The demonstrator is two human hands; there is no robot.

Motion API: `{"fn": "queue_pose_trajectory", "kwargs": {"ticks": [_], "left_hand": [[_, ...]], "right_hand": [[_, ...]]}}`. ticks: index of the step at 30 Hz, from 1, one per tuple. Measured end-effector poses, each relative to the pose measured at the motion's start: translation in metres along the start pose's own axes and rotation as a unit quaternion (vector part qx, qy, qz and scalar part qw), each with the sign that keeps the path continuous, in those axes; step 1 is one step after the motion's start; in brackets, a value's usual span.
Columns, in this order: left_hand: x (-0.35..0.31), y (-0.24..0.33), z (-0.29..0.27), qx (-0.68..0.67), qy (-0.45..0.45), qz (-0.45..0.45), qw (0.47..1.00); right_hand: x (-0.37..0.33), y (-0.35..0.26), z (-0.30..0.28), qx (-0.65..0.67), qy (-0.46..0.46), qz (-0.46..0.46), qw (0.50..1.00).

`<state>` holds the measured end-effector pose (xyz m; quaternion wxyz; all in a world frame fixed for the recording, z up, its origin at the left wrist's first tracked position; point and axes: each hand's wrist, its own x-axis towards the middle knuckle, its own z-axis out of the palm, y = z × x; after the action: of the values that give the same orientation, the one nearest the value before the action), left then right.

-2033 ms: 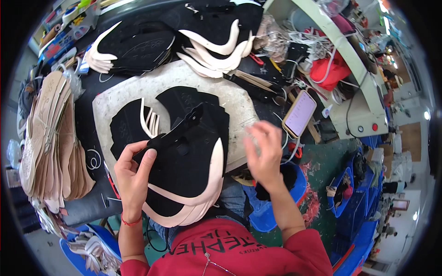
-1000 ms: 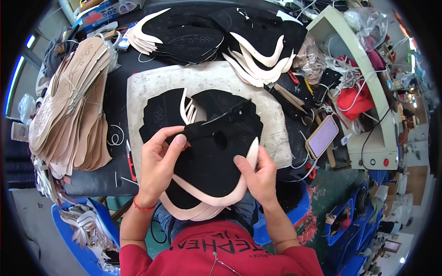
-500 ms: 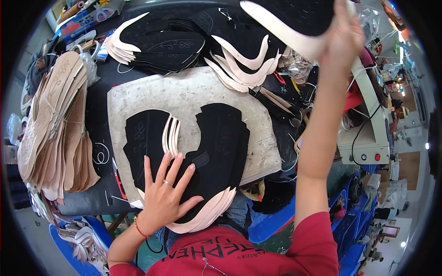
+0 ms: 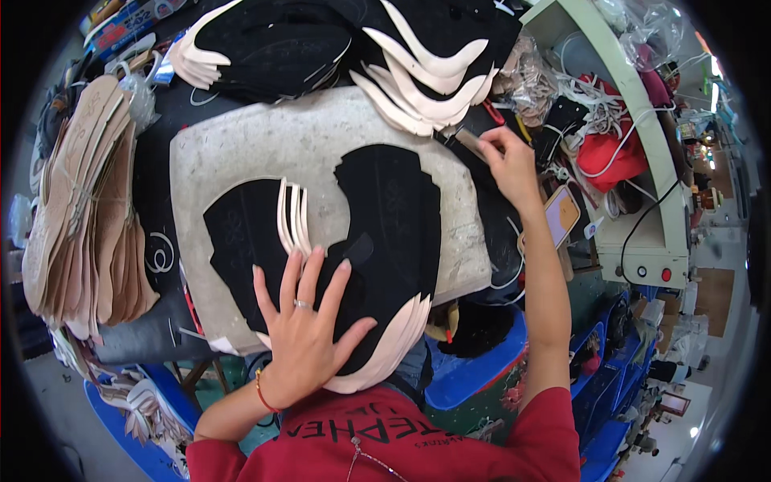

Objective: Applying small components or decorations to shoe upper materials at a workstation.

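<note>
My left hand (image 4: 309,341) lies flat with fingers spread on stacked black fabric cutouts (image 4: 393,217) that look like shoe-upper pieces. Pale cream strips edge them, narrow at the inner curve (image 4: 294,217) and wide along the near rim (image 4: 385,349). Beneath the stack is a worn grey-white board (image 4: 313,124). To the right, beyond the board's edge, my right hand (image 4: 512,167) is closed in a pinch on a flat, narrow tan tool (image 4: 469,140), whose exact kind I cannot make out. Just past it rest more black pieces with curved cream edges (image 4: 434,100).
Another black stack (image 4: 273,60) lies far left. Tied tan leather-like cutouts (image 4: 84,209) stand at the left. A pale machine frame (image 4: 654,233) with buttons, a red cloth (image 4: 614,149), white cords and a phone-like object (image 4: 562,215) occupy the right. Blue bins (image 4: 462,381) sit below the table edge.
My right hand has let go of the raised black piece, now on the far pile, and come down nearer to the tan tool. My left hand stays spread on the stack.
</note>
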<state>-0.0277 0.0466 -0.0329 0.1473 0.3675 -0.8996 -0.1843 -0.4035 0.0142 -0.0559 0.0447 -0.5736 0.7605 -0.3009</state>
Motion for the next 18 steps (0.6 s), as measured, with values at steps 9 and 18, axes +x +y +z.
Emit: {"fn": "queue_pose_trajectory", "kwargs": {"ticks": [9, 18], "left_hand": [[0.0, -0.016, -0.029, -0.272, 0.148, -0.022, 0.951], [-0.011, -0.031, -0.025, -0.247, 0.148, -0.003, 0.957]], "right_hand": [[-0.025, -0.081, 0.028, -0.128, 0.114, -0.231, 0.958], [-0.02, -0.05, 0.013, -0.034, 0.046, -0.087, 0.995]]}}
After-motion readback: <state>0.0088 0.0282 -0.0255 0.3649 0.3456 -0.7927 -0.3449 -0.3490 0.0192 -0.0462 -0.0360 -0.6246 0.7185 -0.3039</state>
